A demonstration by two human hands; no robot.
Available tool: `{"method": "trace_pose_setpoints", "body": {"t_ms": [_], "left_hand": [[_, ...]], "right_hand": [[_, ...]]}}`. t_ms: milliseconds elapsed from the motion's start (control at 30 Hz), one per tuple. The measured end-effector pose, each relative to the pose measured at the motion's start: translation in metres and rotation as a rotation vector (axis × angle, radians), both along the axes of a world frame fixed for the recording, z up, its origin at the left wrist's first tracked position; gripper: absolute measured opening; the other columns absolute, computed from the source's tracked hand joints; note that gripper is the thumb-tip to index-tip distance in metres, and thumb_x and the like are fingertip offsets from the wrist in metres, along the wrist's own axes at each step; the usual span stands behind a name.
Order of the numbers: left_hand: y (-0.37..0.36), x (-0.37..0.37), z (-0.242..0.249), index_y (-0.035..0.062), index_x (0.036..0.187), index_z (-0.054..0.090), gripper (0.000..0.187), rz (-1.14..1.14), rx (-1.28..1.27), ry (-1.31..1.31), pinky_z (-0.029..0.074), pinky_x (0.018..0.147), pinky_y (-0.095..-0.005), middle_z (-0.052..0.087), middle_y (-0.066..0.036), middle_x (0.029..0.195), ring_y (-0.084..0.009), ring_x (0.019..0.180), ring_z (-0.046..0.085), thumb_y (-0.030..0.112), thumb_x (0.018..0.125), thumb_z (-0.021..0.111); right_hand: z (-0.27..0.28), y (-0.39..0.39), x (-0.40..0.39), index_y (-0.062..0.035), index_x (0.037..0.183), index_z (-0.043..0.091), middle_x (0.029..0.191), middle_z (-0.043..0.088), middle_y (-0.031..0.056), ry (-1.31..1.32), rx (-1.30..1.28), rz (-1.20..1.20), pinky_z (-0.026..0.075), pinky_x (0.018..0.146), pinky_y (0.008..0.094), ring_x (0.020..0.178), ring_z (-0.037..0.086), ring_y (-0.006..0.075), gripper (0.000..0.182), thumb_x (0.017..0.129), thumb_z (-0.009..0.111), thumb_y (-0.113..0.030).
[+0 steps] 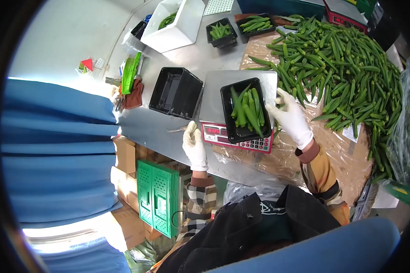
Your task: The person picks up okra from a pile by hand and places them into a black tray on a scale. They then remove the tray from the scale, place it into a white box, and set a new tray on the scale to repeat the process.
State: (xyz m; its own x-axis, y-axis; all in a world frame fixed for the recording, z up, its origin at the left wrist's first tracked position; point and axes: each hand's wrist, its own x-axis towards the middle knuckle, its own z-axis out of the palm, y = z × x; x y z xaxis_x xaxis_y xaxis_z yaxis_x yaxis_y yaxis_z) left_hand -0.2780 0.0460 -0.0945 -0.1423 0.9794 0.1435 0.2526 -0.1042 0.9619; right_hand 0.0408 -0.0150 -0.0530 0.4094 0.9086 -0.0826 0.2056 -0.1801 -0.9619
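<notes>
A black plastic tray (233,128) with several green okra pods (249,109) sits on the steel platform of a red-edged digital scale (214,102), whose red display is lit. My right hand (289,116), in a white glove, is beside the platform's right edge. Its fingers are bent and apart, with nothing visible between them. Left of the scale's keypad is my white-gloved left hand (194,146), loosely curled at the table's front edge and holding nothing I can see. A stack of empty black trays (175,92) stands just left of the scale.
A large okra heap (337,68) covers the right side on plastic-covered cardboard (346,168). Two filled trays (221,32) stand at the back, near a white foam box (187,25). A second scale (346,18) is back right. Below the table stands a green crate (157,198).
</notes>
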Motion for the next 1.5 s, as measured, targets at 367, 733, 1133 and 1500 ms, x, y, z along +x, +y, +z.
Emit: {"method": "trace_pose_setpoints", "body": {"t_ms": [367, 733, 1133, 1500], "left_hand": [[-0.004, -0.013, 0.013, 0.0026, 0.130, 0.060, 0.032, 0.098, -0.146, -0.123, 0.051, 0.083, -0.0239, 0.064, -0.008, 0.127, -0.0136, 0.112, 0.061, 0.005, 0.099, 0.057], [-0.003, -0.001, 0.017, 0.0022, 0.130, 0.060, 0.031, 0.048, -0.162, -0.149, 0.052, 0.088, -0.0265, 0.064, -0.009, 0.128, -0.0159, 0.112, 0.061, 0.006, 0.099, 0.058], [-0.007, -0.002, 0.002, 0.0042, 0.131, 0.060, 0.031, 0.007, -0.140, -0.148, 0.051, 0.083, -0.0218, 0.065, -0.008, 0.129, -0.0118, 0.107, 0.063, 0.012, 0.102, 0.054], [-0.007, 0.010, -0.001, 0.0019, 0.130, 0.060, 0.031, -0.029, -0.162, -0.214, 0.053, 0.085, -0.0245, 0.065, -0.010, 0.125, -0.0140, 0.105, 0.064, 0.011, 0.101, 0.057]], "right_hand": [[-0.149, -0.110, 0.077, -0.0040, 0.125, 0.063, 0.096, 0.066, 0.0114, -0.410, -0.154, -0.225, 0.052, 0.080, 0.0329, 0.083, 0.064, 0.0224, 0.037, 0.088, 0.068, -0.010], [-0.159, -0.001, 0.103, -0.0084, 0.127, 0.062, 0.116, 0.066, 0.0144, -0.755, -0.297, -0.252, 0.052, 0.087, 0.0402, 0.100, 0.066, 0.0323, 0.047, 0.083, 0.072, -0.021], [-0.147, -0.026, 0.111, 0.0028, 0.094, 0.070, 0.079, 0.069, 0.0075, 0.493, -0.243, -0.312, 0.043, 0.044, 0.0247, 0.057, 0.059, 0.0130, 0.012, 0.087, 0.072, -0.008], [-0.045, -0.055, 0.047, -0.0017, 0.112, 0.065, 0.089, 0.072, 0.0043, 0.612, -0.110, -0.163, 0.047, 0.056, 0.0186, 0.069, 0.065, 0.0075, 0.023, 0.092, 0.068, -0.012]]}}
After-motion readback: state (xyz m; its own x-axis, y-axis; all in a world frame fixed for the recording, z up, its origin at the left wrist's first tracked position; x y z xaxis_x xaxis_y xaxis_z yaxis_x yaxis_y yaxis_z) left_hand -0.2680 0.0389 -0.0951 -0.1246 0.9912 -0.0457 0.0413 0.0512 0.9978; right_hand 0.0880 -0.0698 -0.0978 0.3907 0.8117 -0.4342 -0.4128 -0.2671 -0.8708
